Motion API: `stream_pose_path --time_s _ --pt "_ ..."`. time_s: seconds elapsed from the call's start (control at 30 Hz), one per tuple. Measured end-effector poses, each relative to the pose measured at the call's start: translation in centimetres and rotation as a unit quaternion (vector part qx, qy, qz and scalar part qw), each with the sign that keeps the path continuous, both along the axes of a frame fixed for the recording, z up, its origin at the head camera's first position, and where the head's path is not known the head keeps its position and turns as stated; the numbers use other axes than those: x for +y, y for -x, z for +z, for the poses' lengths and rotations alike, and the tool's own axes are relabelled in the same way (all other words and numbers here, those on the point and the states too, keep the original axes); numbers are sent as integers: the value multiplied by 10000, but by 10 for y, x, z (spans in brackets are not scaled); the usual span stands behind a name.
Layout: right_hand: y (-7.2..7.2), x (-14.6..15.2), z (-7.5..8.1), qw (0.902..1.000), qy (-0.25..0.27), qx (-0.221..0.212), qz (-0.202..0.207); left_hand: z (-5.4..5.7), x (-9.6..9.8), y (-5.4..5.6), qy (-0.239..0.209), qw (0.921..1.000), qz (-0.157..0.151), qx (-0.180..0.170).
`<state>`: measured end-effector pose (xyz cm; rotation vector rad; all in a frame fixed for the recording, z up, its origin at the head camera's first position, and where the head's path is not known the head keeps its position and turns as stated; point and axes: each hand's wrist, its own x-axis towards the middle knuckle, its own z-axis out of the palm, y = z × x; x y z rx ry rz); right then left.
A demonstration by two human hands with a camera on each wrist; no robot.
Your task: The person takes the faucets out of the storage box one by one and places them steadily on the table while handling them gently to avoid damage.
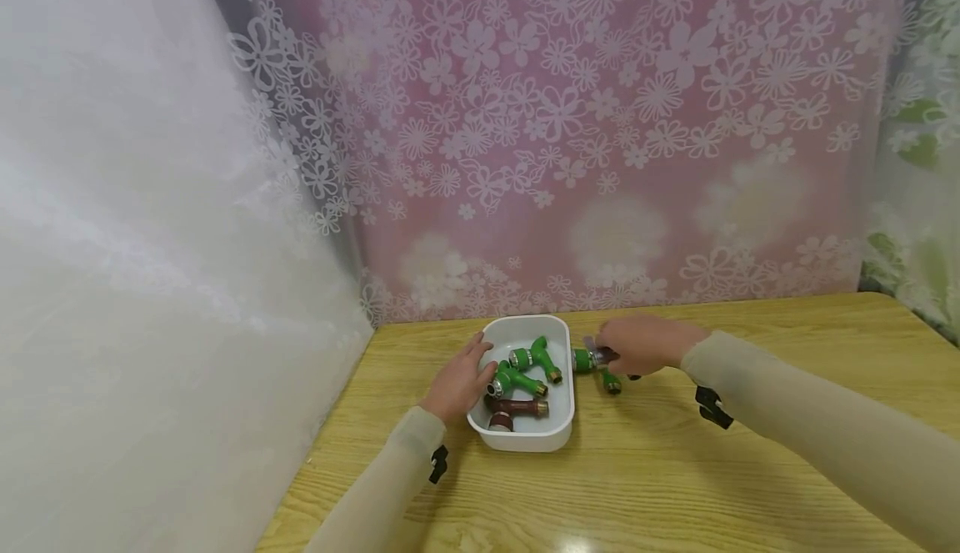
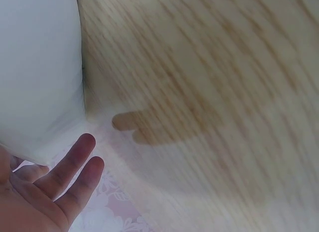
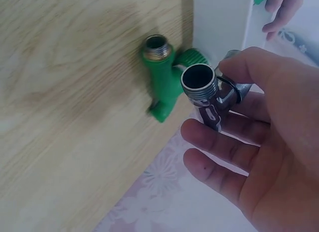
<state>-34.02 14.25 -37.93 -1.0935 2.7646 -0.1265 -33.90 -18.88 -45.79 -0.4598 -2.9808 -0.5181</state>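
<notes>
My right hand (image 1: 647,344) holds a chrome tap-like fitting (image 3: 208,103) between thumb and fingers, just right of the white tub. Its open threaded end faces the right wrist camera, with a black ring behind it. Beside this hand, a green tap (image 3: 162,80) with a brass threaded end lies on the table against the tub. My left hand (image 1: 456,382) rests at the left rim of the white tub (image 1: 525,443), its outer fingers extended. Inside the tub lie a green tap (image 1: 542,356), another green tap (image 1: 517,379) and a brown tap (image 1: 525,408).
The tub stands on a wood-grain table (image 1: 660,470) near its back edge. Behind hangs a pink flowered curtain (image 1: 525,153). A white sheet (image 1: 150,244) slopes down along the left side. Small dark bits by the right hand are partly hidden.
</notes>
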Motion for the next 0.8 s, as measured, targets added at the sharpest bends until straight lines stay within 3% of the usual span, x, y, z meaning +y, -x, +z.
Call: stream_pose_path --time_s 0.5,0.8 --pt "5 28 -23 9992 104 -224 -302 1 -1 1 36 10000 22 -69" --pt "18 39 -44 9984 56 -321 -464 1 -3 -1 98 9999 25 -91"
